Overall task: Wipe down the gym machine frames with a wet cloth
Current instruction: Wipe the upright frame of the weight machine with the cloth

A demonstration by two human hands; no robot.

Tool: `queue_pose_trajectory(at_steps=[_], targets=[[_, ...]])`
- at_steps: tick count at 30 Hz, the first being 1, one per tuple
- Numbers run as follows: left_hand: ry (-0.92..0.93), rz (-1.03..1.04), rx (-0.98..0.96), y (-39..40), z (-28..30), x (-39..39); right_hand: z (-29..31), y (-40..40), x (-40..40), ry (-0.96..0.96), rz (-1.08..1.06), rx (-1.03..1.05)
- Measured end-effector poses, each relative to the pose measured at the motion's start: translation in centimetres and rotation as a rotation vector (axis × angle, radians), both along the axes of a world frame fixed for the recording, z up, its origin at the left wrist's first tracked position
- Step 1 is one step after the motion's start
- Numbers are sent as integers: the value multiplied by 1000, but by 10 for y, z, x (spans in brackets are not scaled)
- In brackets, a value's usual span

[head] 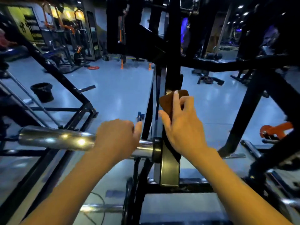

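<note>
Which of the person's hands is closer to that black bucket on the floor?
Left. The left hand grips the chrome weight sleeve, on the same side as the black bucket. The right hand holds the brown cloth against the upright frame bar, farther away.

A glossy pale-blue gym floor [123, 95] reflects ceiling lights. Standing on it: a black bucket [42, 92] at left, a red weight plate [93, 67] lying flat farther back, and black machine frames [240, 111].
</note>
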State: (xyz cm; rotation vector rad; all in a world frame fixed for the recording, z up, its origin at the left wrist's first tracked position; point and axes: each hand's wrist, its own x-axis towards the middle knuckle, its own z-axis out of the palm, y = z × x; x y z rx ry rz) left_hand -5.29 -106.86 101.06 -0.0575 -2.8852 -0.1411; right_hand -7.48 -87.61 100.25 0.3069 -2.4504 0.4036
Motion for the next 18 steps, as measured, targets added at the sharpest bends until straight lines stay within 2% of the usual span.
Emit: queue_pose_trajectory(at_steps=[3,6,8,11,14,18], targets=[[-12,19,-169,-23,-14,13,-4,9,3,-72,62,-46],[84,7,-290,-26,-28,16,5,21,-11,16,105,24],[160,30,-274,-24,-32,16,3,21,-24,50,150,74],[233,58,-190,-23,-35,14,-8,12,-30,0,219,1],[185,88,-158,-20,-34,14,-22,-7,0,-64,98,-60],[231,78,-141,-21,-37,11,-57,-36,65,-71,-112,12]])
